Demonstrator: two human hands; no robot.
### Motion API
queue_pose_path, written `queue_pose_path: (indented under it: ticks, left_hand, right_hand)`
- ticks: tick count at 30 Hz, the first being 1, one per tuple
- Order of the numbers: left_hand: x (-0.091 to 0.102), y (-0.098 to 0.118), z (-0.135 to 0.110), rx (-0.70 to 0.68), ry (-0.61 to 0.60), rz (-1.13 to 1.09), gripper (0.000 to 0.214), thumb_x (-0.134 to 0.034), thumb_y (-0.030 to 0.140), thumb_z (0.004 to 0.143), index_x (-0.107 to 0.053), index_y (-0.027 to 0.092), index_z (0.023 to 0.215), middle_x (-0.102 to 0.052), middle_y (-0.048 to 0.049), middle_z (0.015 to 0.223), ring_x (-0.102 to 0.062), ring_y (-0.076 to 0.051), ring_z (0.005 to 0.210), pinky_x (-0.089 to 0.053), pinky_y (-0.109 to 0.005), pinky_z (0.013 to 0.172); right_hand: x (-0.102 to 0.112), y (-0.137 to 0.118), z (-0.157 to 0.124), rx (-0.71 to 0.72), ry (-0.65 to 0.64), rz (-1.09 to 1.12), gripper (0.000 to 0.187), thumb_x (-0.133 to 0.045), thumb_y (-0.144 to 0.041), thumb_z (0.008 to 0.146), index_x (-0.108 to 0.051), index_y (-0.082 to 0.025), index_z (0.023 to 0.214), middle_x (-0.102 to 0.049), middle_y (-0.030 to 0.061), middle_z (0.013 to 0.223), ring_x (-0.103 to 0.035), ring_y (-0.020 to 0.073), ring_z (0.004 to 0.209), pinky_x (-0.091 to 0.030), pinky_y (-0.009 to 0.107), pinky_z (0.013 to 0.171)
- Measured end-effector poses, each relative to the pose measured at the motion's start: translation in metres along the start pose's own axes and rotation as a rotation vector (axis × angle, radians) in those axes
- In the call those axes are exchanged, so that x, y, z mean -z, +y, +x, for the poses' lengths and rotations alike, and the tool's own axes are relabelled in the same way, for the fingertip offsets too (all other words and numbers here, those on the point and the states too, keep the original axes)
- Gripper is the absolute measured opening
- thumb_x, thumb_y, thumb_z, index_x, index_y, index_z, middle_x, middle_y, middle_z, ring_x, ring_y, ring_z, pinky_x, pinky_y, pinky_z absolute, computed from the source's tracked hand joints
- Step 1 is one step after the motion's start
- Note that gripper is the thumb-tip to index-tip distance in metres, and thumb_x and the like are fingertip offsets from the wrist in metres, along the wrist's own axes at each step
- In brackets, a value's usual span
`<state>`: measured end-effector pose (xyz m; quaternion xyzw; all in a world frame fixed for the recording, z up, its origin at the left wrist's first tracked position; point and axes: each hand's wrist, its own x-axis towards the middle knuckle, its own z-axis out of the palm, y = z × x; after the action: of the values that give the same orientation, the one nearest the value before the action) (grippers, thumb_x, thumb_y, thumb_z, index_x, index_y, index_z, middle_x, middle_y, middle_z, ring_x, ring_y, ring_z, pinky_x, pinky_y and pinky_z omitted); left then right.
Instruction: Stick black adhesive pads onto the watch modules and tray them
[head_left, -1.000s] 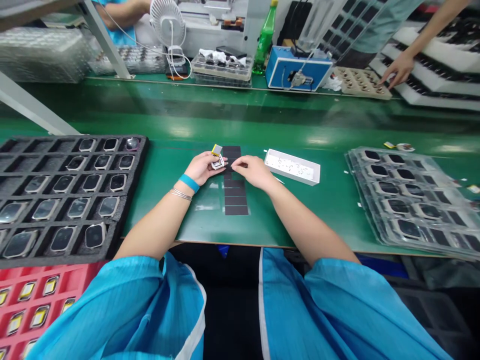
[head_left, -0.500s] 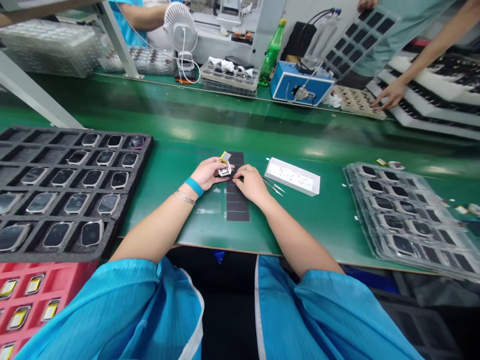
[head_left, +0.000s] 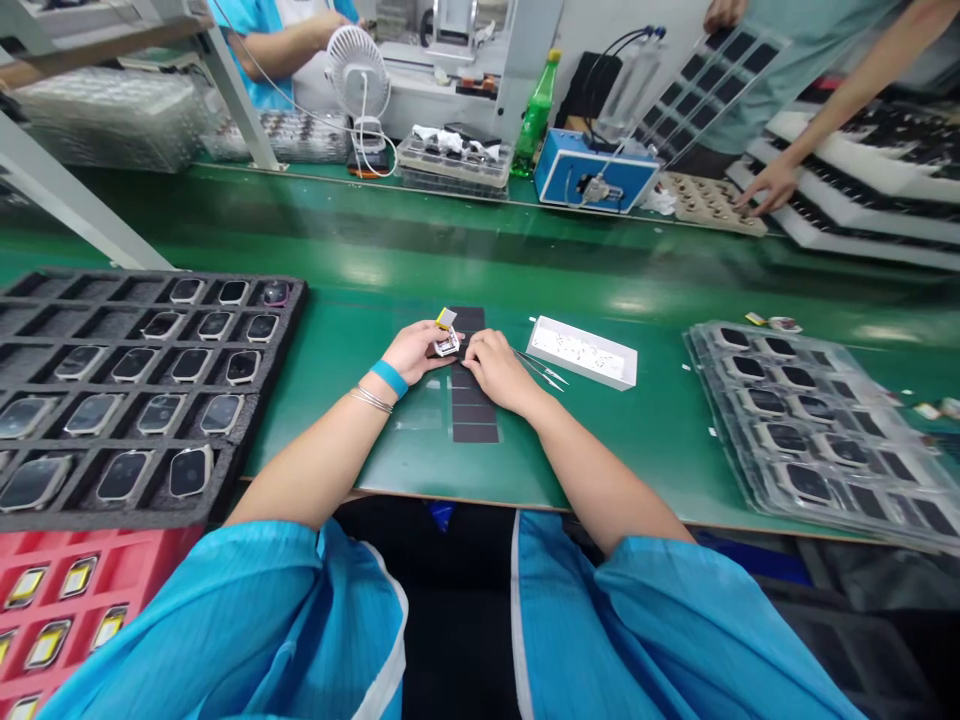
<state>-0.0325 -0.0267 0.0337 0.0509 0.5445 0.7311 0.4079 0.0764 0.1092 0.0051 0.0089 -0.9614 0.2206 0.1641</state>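
Note:
My left hand is closed on an opened smartwatch case, held above a strip of black rectangles on the bench. A silver battery with a yellow edge stands up from the case. Close on its right, my right hand has its fingers curled together over the strip. What those fingertips hold, if anything, is too small to make out. Beside my right hand lie tweezers, untouched. A white box with tiny dark parts in it stands just beyond them.
At left, a black foam tray holds several watches, above a red tray of cases. Stacked clear trays with watches stand at right. Across the bench are a fan, green bottle, blue machine and a co-worker's hand.
Both hands keep nearly the same position around the watch case, with small shifts of the fingers. The whole view has shifted slightly.

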Motion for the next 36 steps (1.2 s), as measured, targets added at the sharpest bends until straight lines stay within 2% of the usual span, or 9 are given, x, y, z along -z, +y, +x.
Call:
queue_pose_path:
  ticks: [5, 9, 13, 16, 19, 26, 33, 36]
  left_hand:
    - [-0.003, 0.000, -0.002, -0.009, 0.020, 0.047, 0.016, -0.068, 0.012, 0.068, -0.057, 0.015, 0.079, -0.072, -0.0053, 0.081, -0.065, -0.015, 0.072, -0.056, -0.039, 0.080]
    - [-0.008, 0.000, -0.006, -0.064, 0.024, 0.132, 0.018, -0.070, 0.011, 0.066, -0.061, 0.014, 0.081, -0.071, -0.0053, 0.077, -0.066, -0.016, 0.067, -0.058, -0.036, 0.072]
    - [-0.011, 0.000, -0.011, -0.106, 0.019, 0.196, 0.021, -0.070, 0.010, 0.064, -0.064, 0.013, 0.084, -0.070, -0.0052, 0.074, -0.065, -0.016, 0.061, -0.058, -0.033, 0.063]
    - [-0.012, -0.001, -0.012, -0.099, -0.020, 0.225, 0.022, -0.071, 0.010, 0.064, -0.065, 0.012, 0.085, -0.068, -0.0039, 0.071, -0.062, -0.014, 0.058, -0.059, -0.032, 0.061]
    - [-0.013, -0.003, -0.012, -0.080, -0.057, 0.237, 0.021, -0.073, 0.012, 0.065, -0.066, 0.012, 0.084, -0.066, -0.0035, 0.069, -0.061, -0.013, 0.057, -0.059, -0.030, 0.058]
    - [-0.019, -0.003, -0.015, -0.051, -0.034, 0.267, 0.012, -0.066, 0.007, 0.067, -0.064, 0.011, 0.078, -0.063, -0.0010, 0.061, -0.059, -0.010, 0.052, -0.057, -0.022, 0.050]
    - [-0.020, -0.002, -0.017, -0.032, -0.046, 0.282, 0.009, -0.063, 0.005, 0.068, -0.062, 0.010, 0.075, -0.061, -0.0004, 0.059, -0.057, -0.008, 0.050, -0.056, -0.022, 0.051]
    - [-0.020, -0.003, -0.016, -0.030, -0.035, 0.277, 0.009, -0.063, 0.005, 0.068, -0.062, 0.010, 0.076, -0.062, -0.0007, 0.060, -0.057, -0.009, 0.050, -0.056, -0.022, 0.051]
  right_hand:
    - [0.024, -0.013, -0.004, 0.064, 0.199, 0.136, 0.008, -0.054, -0.022, 0.092, -0.057, -0.022, 0.084, -0.061, 0.0095, 0.103, -0.053, 0.0245, 0.102, -0.043, 0.043, 0.096]
    - [0.030, -0.018, -0.005, -0.001, 0.327, 0.377, 0.013, -0.061, -0.029, 0.087, -0.059, -0.022, 0.075, -0.068, 0.0057, 0.091, -0.062, 0.0216, 0.092, -0.048, 0.039, 0.090]
    - [0.026, -0.014, -0.005, -0.183, 0.289, 0.605, 0.015, -0.069, -0.032, 0.076, -0.061, -0.021, 0.072, -0.070, 0.0034, 0.082, -0.065, 0.0197, 0.080, -0.051, 0.037, 0.082]
    - [0.023, -0.012, -0.004, -0.224, 0.276, 0.679, 0.017, -0.071, -0.033, 0.071, -0.060, -0.020, 0.071, -0.069, 0.0028, 0.077, -0.064, 0.0187, 0.074, -0.051, 0.035, 0.078]
    - [0.021, -0.015, -0.004, -0.212, 0.250, 0.696, 0.016, -0.069, -0.032, 0.073, -0.058, -0.020, 0.074, -0.067, 0.0021, 0.076, -0.062, 0.0170, 0.072, -0.050, 0.033, 0.075]
    - [0.023, -0.019, -0.006, -0.121, 0.193, 0.665, 0.020, -0.064, -0.028, 0.076, -0.046, -0.021, 0.082, -0.063, -0.0010, 0.078, -0.062, 0.0147, 0.073, -0.049, 0.031, 0.074]
    - [0.021, -0.018, -0.006, -0.084, 0.167, 0.577, 0.016, -0.061, -0.023, 0.079, -0.046, -0.021, 0.081, -0.064, -0.0001, 0.081, -0.063, 0.0154, 0.074, -0.048, 0.031, 0.074]
    - [0.019, -0.019, -0.005, -0.057, 0.177, 0.456, 0.014, -0.060, -0.018, 0.079, -0.047, -0.021, 0.080, -0.064, -0.0005, 0.080, -0.062, 0.0158, 0.073, -0.047, 0.033, 0.078]
